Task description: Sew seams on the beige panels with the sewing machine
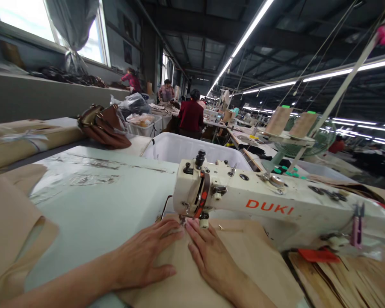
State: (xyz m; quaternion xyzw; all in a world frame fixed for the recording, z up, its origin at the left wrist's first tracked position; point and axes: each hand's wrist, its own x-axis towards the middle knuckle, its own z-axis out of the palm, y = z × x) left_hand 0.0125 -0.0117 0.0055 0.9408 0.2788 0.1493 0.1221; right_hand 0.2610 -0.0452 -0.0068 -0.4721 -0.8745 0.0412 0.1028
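A white sewing machine [224,188] with red lettering stands across the table. Beneath its needle end lies a tan piece of fabric or leather [244,248]. My left hand [144,252] rests flat on this piece, fingers stretched toward the presser foot and thumb apart. On the other side of the needle, my right hand [208,252] presses the same piece with its fingers extended, fingertips close to the foot. The fingertips hide part of the stitching spot. A small metal zipper pull [220,227] shows on the piece, right of my right hand.
Tan pieces [9,222] lie at the left. A brown leather bag [105,126] sits at the back left, beside a white bin [192,145]. Purple thread snips [357,226] are on the machine's right end. Thread cones [279,119] stand behind; several people work farther back.
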